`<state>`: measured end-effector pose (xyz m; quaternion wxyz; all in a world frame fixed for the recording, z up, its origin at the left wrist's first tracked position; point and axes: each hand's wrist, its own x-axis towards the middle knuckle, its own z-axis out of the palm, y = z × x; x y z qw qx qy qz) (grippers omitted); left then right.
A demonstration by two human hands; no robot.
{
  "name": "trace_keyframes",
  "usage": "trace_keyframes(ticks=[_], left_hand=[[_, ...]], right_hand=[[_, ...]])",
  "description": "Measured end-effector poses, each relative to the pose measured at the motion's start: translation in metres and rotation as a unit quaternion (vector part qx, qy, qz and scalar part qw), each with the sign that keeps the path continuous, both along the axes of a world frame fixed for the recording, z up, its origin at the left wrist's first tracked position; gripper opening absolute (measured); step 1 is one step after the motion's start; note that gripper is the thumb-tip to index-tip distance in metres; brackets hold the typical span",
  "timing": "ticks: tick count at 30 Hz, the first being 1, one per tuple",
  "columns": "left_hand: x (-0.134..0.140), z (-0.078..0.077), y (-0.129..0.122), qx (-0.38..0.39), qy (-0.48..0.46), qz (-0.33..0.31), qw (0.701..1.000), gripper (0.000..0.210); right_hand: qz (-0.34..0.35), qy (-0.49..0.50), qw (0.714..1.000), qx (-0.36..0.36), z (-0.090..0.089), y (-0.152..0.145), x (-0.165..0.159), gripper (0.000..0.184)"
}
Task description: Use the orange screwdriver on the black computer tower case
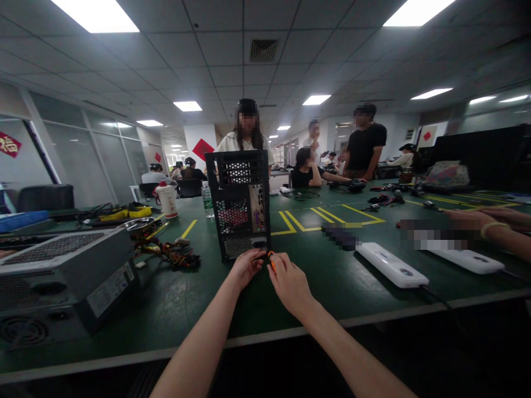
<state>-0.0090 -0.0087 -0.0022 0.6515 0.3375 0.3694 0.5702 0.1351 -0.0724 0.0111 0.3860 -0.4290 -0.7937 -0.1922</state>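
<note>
A black computer tower case (pixel 211 190) stands upright on the green table, its rear panel facing me. Perforated vents, a strip of ports and a power supply (pixel 236 245) at the bottom show on it. My right hand (pixel 291 283) is closed around a tool with an orange handle, seemingly a screwdriver (pixel 272 262), at the case's lower right corner. Its tip is hidden. Close by, my left hand (pixel 248 268) has its fingers curled together at the bottom edge of the case. Whatever lies between those fingertips is too small to make out.
Grey power supply units (pixel 62 276) are stacked at left, with bundled cables (pixel 166 251) beside them. A white bottle (pixel 166 200) and a clear one (pixel 207 199) stand behind. White power strips (pixel 390 265) lie at right, near another person's hands (pixel 493 221). A person (pixel 244 138) stands opposite.
</note>
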Motion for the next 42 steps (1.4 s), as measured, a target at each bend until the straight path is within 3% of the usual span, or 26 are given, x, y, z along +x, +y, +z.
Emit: trace_keyframes(ticks=[5,12,16,25,29,37,42], left_hand=[[0.000,0.000,0.000,-0.002,0.004,0.006,1.000,0.023],[-0.002,-0.004,0.003,0.012,-0.010,-0.008,1.000,0.020],[-0.002,-0.004,0.004,0.011,-0.010,-0.008,1.000,0.019],[-0.001,-0.002,0.001,0.021,-0.010,-0.008,1.000,0.020],[-0.001,-0.002,0.002,0.012,-0.012,-0.004,1.000,0.017],[-0.002,-0.004,0.004,0.019,-0.014,-0.007,1.000,0.022],[-0.001,-0.003,0.002,0.009,-0.003,-0.003,1.000,0.024]], right_hand=[[-0.040,0.015,0.999,-0.011,0.002,-0.001,0.002,0.021],[0.037,0.005,0.999,0.021,0.001,-0.001,0.001,0.023],[0.029,0.010,0.999,0.022,-0.003,0.005,0.001,0.027],[0.041,0.001,0.999,-0.002,0.006,-0.003,0.000,0.022],[0.029,-0.032,0.999,0.012,0.007,0.002,0.001,0.028],[-0.036,-0.103,0.994,-0.001,0.030,-0.003,0.006,0.019],[-0.030,-0.155,0.987,0.014,0.023,-0.014,0.004,0.027]])
